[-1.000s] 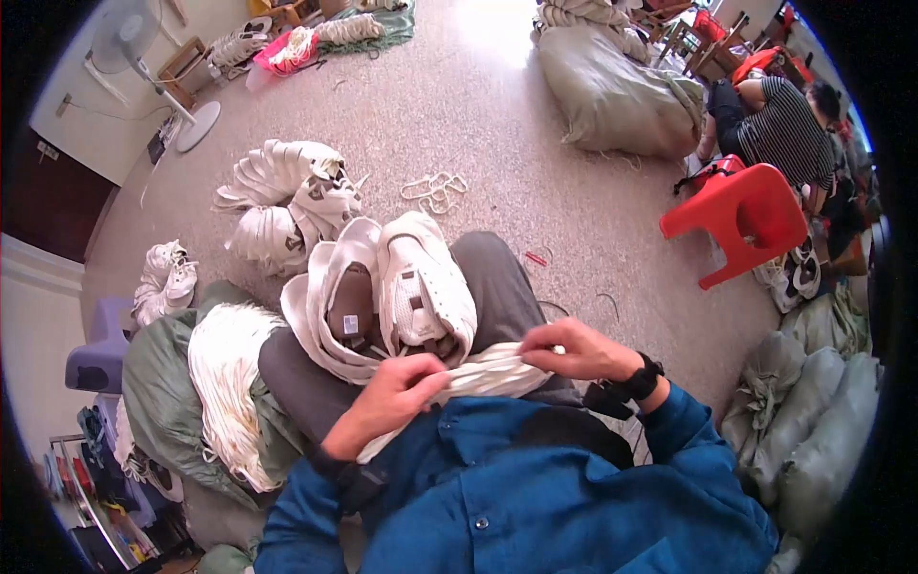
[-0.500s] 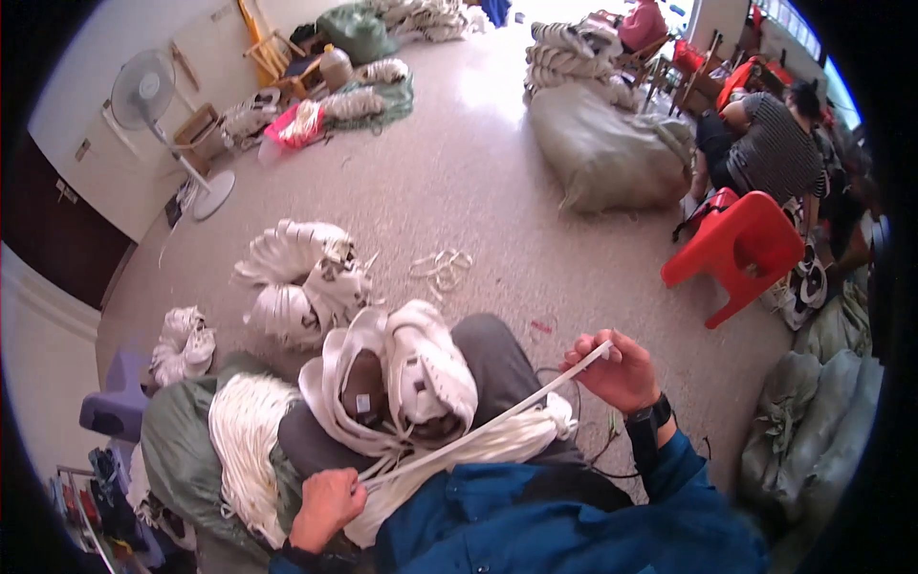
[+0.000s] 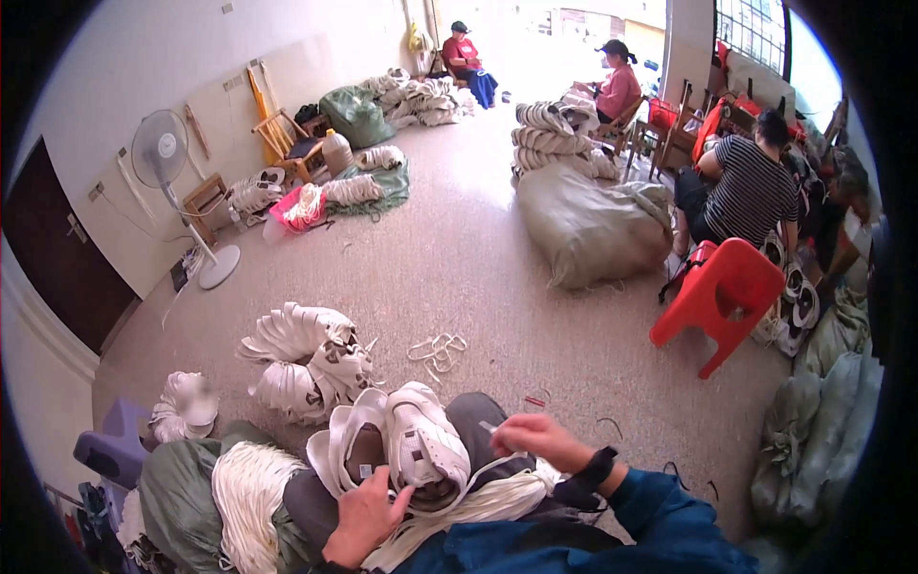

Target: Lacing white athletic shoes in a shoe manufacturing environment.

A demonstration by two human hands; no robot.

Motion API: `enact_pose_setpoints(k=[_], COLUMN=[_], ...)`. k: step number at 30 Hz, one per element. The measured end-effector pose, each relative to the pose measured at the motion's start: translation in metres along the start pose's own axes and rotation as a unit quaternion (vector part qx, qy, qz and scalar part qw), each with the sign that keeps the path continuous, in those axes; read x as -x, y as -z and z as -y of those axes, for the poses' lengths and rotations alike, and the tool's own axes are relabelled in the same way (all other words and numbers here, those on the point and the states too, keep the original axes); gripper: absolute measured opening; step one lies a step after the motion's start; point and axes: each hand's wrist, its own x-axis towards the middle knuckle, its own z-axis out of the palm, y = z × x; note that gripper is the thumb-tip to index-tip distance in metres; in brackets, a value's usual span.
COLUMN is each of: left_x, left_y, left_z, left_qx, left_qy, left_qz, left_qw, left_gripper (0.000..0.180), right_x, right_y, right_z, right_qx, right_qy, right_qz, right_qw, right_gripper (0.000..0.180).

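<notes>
Two white shoe uppers with dark linings lie in my lap, the left shoe upper (image 3: 365, 450) open beside the right shoe upper (image 3: 427, 450). My left hand (image 3: 368, 517) grips the near edge of the right upper, thumb and forefinger apart on either side of it. My right hand (image 3: 543, 441) is closed on a white shoelace (image 3: 507, 462), whose pale tip sticks out past the fingers beside my knee. The lace curves back toward the shoe. Under it a bundle of white laces (image 3: 478, 507) lies across my thigh.
Left of me another lace bundle (image 3: 247, 488) hangs over a green sack (image 3: 179, 502). Stacked shoe uppers (image 3: 311, 364) sit on the floor ahead, near loose laces (image 3: 438, 354). A red stool (image 3: 722, 297) and a bulging sack (image 3: 593, 225) stand right; several people sit beyond.
My head view has lifted, showing more of the room. The stretched lace has gone slack. My left hand has moved from the lace to the shoe; my right hand has come in toward my knee.
</notes>
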Motion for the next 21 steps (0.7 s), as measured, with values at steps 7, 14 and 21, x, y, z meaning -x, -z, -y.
enact_pose_setpoints(k=[7, 14, 21], left_x=[-0.026, 0.0, -0.002], left_y=[-0.046, -0.058, -0.031], left_z=[0.017, 0.017, 0.0], left_qx=[-0.08, -0.017, 0.012], left_qy=[0.056, -0.082, -0.034], left_qz=[0.007, -0.169, -0.174], left_qw=[0.995, 0.982, 0.984], left_gripper=[0.028, 0.041, 0.035], right_x=[-0.024, -0.013, -0.018], right_y=[-0.049, -0.057, -0.059], right_z=[-0.041, -0.059, -0.041], right_qx=[0.303, 0.37, 0.343], right_qy=[0.06, 0.079, 0.006], right_qz=[0.065, 0.085, 0.077], right_qw=[0.949, 0.922, 0.936], right_gripper=[0.036, 0.032, 0.032])
